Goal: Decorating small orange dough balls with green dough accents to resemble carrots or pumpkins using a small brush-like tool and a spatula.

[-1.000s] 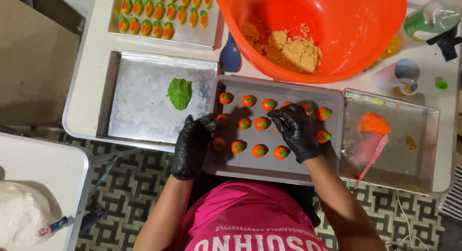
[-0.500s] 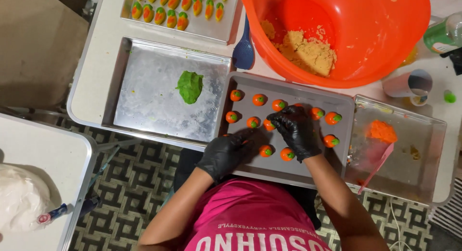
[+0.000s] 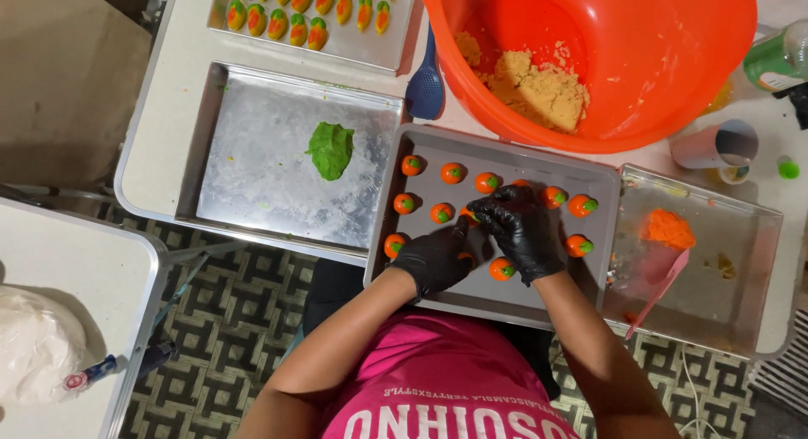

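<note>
White worktop (image 3: 160,127) carries a grey tray (image 3: 606,186) of small orange sweets. Both black-gloved hands, left hand (image 3: 436,258) and right hand (image 3: 520,228), meet mid-tray, fingers curled around one orange sweet (image 3: 468,215) between them, other sweets just beside.

- left hand (image 3: 436,259): black disposable glove, glossy, snug, cuff ends at wrist
- right hand (image 3: 520,231): same black glove, creased over the knuckles
- forearms bare, no sleeves reaching them
- top: bright pink T-shirt, short-sleeved, white block lettering across the chest with a smaller line of white print above it
</note>
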